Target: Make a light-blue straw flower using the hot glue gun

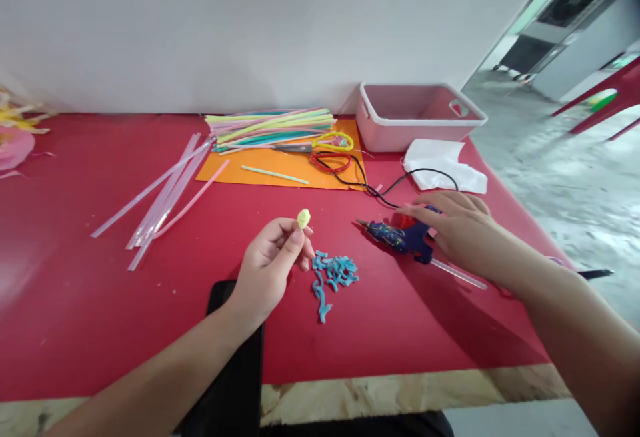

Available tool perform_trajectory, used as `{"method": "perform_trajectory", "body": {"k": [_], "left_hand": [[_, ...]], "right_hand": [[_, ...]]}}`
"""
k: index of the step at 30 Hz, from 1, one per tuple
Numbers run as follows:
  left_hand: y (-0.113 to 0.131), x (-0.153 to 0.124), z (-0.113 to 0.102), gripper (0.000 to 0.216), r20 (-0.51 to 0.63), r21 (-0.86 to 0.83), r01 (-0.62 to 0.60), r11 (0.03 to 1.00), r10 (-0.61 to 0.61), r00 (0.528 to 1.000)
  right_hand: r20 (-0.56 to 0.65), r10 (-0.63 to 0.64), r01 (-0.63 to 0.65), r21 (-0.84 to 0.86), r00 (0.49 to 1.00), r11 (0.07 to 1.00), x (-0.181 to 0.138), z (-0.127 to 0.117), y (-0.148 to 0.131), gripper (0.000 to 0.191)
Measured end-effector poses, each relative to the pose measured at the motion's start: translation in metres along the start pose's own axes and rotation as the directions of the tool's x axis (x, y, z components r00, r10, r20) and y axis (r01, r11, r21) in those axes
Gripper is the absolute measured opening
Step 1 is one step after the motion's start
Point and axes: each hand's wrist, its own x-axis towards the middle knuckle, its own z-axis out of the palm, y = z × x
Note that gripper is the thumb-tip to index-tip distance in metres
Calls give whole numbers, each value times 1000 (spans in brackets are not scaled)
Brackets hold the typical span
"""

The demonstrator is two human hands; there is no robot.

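Observation:
My left hand [273,264] is pinched shut on a small yellow rolled piece [303,218], held up above the red table [100,277]. Just right of it lies a heap of several curled blue straw bits [333,274]. My right hand [457,230] rests with fingers spread over the handle of a dark blue glue gun [400,236] lying on the table, nozzle pointing left. A clear glue stick [457,275] pokes out behind the gun. I cannot tell whether the hand grips the gun.
Coloured straws [273,127] and yellow-handled scissors [327,142] lie on an orange sheet [280,170]. Loose clear straws [163,197] lie left. A white bin [417,117] and white cloth [443,164] sit at back right. A black phone [235,364] lies under my left forearm.

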Motion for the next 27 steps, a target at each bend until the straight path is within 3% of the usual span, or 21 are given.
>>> {"method": "perform_trajectory", "body": {"k": [2,4,6,9,11,14,23,27], "left_hand": [[-2,0,-1,25,0,10,-8,1000,8,1000],[-3,0,-2,24,-1,16,-20,1000,20,1000],[-4,0,-3,22,-3,19,-34,999,34,999],[-2,0,-3,22,-10,24,-50,998,51,999],[0,-1,-2,23,-10,27,-53,998,53,999],[3,-2,0,25,-4,33,-46,998,47,999],[5,0,0,28,16,49,-32,998,31,999],[5,2,-1,28,12,61,-26,998,25,1000]], "right_hand": [[-98,52,-48,41,994,998,3,-10,-20,39],[-161,45,-7,229,986,973,8,-16,-49,22],[-117,-32,76,399,993,914,14,-14,-78,14],[-90,-87,119,456,992,882,19,-1,-107,16],[-53,-105,118,470,993,875,20,9,-114,25],[-63,-111,127,478,992,869,19,17,-115,22],[-134,-95,143,412,986,900,19,15,-130,10],[-156,-150,202,409,976,890,19,22,-136,18]]}}
